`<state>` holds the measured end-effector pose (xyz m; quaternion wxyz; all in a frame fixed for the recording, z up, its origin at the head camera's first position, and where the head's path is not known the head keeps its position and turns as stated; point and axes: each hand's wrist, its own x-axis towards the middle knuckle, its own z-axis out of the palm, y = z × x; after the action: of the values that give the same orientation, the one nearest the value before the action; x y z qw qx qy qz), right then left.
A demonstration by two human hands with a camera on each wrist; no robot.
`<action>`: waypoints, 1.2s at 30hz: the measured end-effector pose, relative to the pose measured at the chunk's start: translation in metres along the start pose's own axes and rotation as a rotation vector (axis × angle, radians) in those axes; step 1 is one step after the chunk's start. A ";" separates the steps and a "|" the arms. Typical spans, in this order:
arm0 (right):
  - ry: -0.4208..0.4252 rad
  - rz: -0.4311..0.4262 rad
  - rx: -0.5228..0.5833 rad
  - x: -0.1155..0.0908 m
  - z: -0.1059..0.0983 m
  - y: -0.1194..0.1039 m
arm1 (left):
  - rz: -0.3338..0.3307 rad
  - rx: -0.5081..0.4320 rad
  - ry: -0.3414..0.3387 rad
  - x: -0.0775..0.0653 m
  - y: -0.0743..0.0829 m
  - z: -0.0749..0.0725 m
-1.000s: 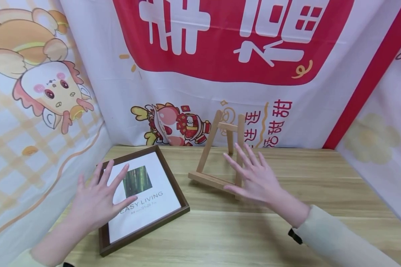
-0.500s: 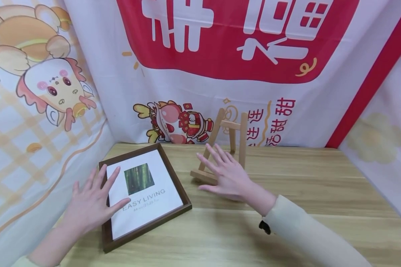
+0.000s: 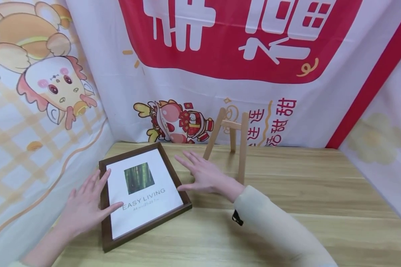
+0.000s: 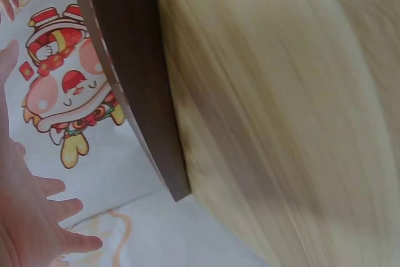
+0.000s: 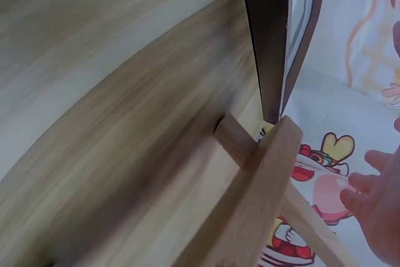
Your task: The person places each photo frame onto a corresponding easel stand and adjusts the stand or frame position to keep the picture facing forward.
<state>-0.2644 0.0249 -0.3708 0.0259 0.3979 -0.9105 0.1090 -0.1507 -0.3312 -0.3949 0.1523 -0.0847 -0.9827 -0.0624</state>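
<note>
A dark brown picture frame (image 3: 147,224) lies flat and turned a little on the wooden table, its white sheet showing a small green forest picture and the words EASY LIVING. At its left edge my left hand (image 3: 85,205) hovers with fingers spread, thumb over the sheet. My right hand (image 3: 205,176) is by the frame's right edge, fingers straight and apart; whether it touches the frame I cannot tell. Behind the right hand and forearm stands a small wooden easel (image 3: 243,148), its lower ledge mostly hidden in the head view. The right wrist view shows that ledge (image 5: 250,198) close to the frame.
Wood-grain table (image 3: 304,185) spreads to the right of the easel. A white cloth with red print (image 3: 227,59) hangs at the back. Cartoon-printed cloth (image 3: 43,111) closes off the left side, and another pale cloth (image 3: 384,137) the right.
My right hand has moved left from in front of the easel to the picture frame's right edge. My left hand has shifted slightly left and down. Frame and easel stay put.
</note>
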 end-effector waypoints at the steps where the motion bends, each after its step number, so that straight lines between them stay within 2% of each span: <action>1: -0.005 0.010 0.026 0.004 0.002 0.000 | -0.001 0.001 -0.005 0.000 -0.001 0.000; 8: -0.027 0.057 0.205 0.031 0.019 -0.001 | -0.027 -0.025 -0.023 -0.004 -0.016 0.001; 15: -0.083 0.092 0.306 0.054 0.027 0.003 | -0.042 -0.164 -0.070 -0.009 -0.032 0.005; 22: -0.159 0.153 0.351 0.068 0.032 0.011 | -0.060 -0.310 -0.140 -0.009 -0.036 0.014; 28: -0.208 0.168 0.388 0.076 0.042 0.017 | -0.091 -0.427 -0.217 -0.011 -0.041 0.025; 31: -0.237 0.193 0.380 0.079 0.048 0.017 | -0.100 -0.441 -0.234 -0.012 -0.045 0.030; 36: -0.275 0.236 0.384 0.083 0.049 0.016 | -0.131 -0.409 -0.257 -0.013 -0.045 0.032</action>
<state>-0.3306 -0.0351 -0.4107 -0.1867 0.2977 -0.9083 0.2271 -0.1557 -0.3720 -0.4338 0.0015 -0.0572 -0.9644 -0.2582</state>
